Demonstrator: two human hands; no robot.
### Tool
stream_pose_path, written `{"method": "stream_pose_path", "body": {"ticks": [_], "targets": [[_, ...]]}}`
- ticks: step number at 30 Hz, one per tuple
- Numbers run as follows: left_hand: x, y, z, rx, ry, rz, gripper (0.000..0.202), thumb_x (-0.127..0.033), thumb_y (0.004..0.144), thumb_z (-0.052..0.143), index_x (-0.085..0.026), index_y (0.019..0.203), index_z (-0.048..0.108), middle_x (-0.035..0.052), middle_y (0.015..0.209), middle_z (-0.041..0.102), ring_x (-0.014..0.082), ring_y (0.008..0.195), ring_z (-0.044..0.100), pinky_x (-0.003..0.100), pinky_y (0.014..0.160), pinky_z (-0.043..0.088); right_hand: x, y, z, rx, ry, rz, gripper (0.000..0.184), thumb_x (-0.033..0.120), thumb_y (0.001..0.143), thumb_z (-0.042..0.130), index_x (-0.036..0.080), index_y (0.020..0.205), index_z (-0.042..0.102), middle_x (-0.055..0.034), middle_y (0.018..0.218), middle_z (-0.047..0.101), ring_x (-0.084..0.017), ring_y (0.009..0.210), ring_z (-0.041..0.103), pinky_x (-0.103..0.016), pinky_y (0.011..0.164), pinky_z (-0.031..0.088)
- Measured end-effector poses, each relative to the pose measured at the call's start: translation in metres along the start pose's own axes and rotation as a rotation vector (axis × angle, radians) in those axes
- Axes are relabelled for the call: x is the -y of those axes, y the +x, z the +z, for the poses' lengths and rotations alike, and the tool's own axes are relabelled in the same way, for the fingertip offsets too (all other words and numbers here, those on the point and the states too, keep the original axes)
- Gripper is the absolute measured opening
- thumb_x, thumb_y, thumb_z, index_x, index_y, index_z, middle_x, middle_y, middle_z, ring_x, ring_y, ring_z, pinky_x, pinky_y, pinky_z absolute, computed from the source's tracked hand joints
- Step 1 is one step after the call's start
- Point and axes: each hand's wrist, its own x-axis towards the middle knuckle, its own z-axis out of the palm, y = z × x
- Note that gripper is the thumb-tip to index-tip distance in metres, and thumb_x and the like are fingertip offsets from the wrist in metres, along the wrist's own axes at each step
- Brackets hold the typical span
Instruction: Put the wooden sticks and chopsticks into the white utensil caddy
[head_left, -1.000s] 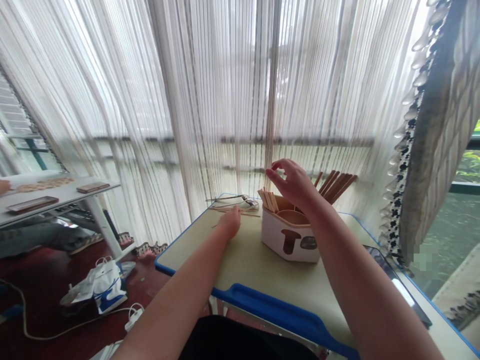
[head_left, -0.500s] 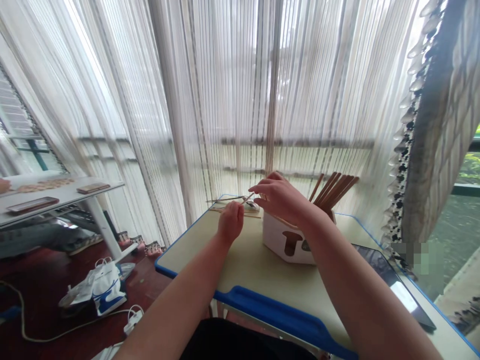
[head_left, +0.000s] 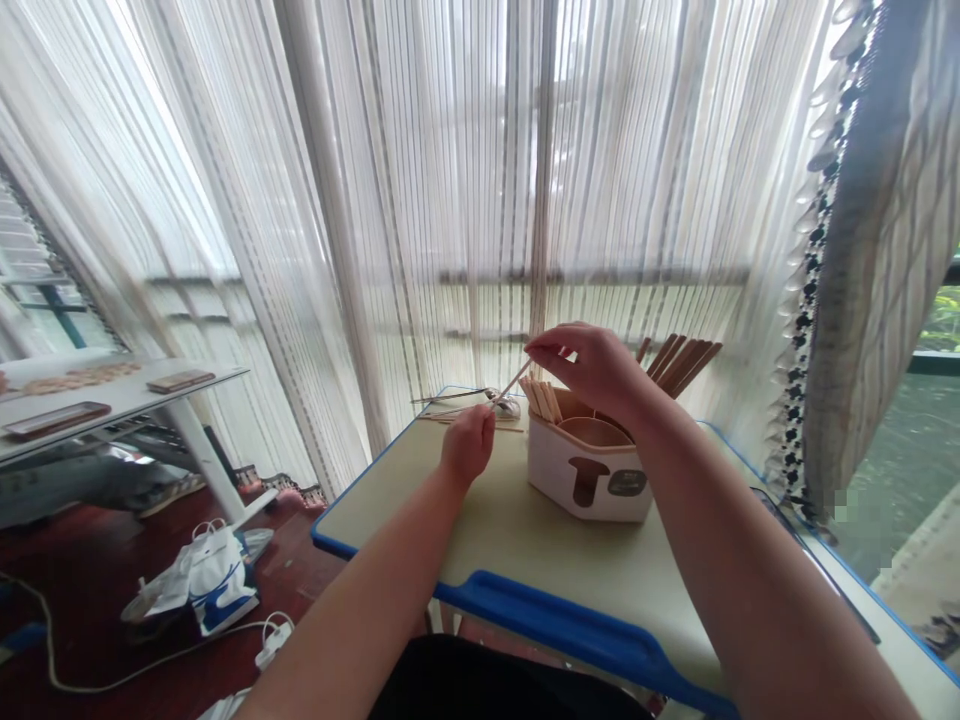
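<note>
A thin pale stick [head_left: 512, 380] slants upward between my two hands. My left hand [head_left: 468, 442] is closed round its lower end above the desk. Higher up, my right hand [head_left: 589, 360] pinches the stick's upper tip between thumb and fingers. Below my right hand stands a white cardboard box [head_left: 551, 465] with a brown inside and cut-out holes. Pale flat sticks [head_left: 541, 400] fill its left part, and longer brown sticks [head_left: 682, 365] lean out on the right. Behind my left hand lie several thin sticks [head_left: 442, 414] and a shiny object [head_left: 506, 403] I cannot make out.
The desk [head_left: 510, 550] has a raised blue edge [head_left: 555, 625] towards me. A dark flat tablet-like device [head_left: 817, 575] lies on the right, partly behind my forearm. Curtains [head_left: 465, 200] hang behind. At left are a white table [head_left: 142, 380], a bag [head_left: 214, 575] and a cable [head_left: 97, 688].
My right hand has moved up and away from my left, now pinching the stick's tip. More of the stick and of the box's inside shows. The view has shifted slightly.
</note>
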Motion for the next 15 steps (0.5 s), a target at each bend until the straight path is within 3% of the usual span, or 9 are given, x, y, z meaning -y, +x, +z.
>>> {"method": "stream_pose_path", "body": {"ticks": [5,10,13,15], "targets": [[0.001,0.001,0.004,-0.008,0.026,-0.054,0.033,-0.032,0.095,0.023,-0.018,0.087,0.052,0.008,0.081,0.061,0.0178,0.08,0.057,0.028,0.071,0.04,-0.013,0.003,-0.014,-0.104,0.008,0.135,0.024,0.035,0.081,0.053,0.019,0.088,0.07,-0.0042,0.08,0.069,-0.016,0.07,0.06,-0.03,0.065,0.046],[0.009,0.004,0.018,0.161,0.103,-0.099,0.028,-0.033,0.092,0.03,-0.019,0.085,0.053,0.0058,0.08,0.063,0.0171,0.075,0.058,0.026,0.064,0.037,-0.026,0.001,-0.046,-0.481,0.004,0.237,0.02,0.033,0.079,0.056,0.017,0.084,0.068,-0.0044,0.076,0.067,-0.015,0.069,0.06,-0.028,0.063,0.045],[0.016,0.005,0.027,0.273,0.129,-0.115,0.026,-0.034,0.09,0.035,-0.019,0.084,0.055,0.0062,0.081,0.064,0.0176,0.076,0.059,0.027,0.065,0.038,-0.03,-0.006,-0.067,-0.716,-0.02,0.188,0.017,0.027,0.08,0.055,0.015,0.082,0.067,-0.007,0.075,0.066,-0.015,0.069,0.059,-0.028,0.063,0.044],[0.019,0.005,0.031,0.341,0.134,-0.136,0.025,-0.034,0.088,0.037,-0.019,0.085,0.057,0.0068,0.083,0.065,0.018,0.077,0.059,0.027,0.066,0.038,-0.032,-0.011,-0.078,-0.764,-0.063,0.137,0.018,0.026,0.082,0.051,0.017,0.085,0.066,-0.0079,0.077,0.065,-0.016,0.07,0.059,-0.029,0.064,0.044]]}}
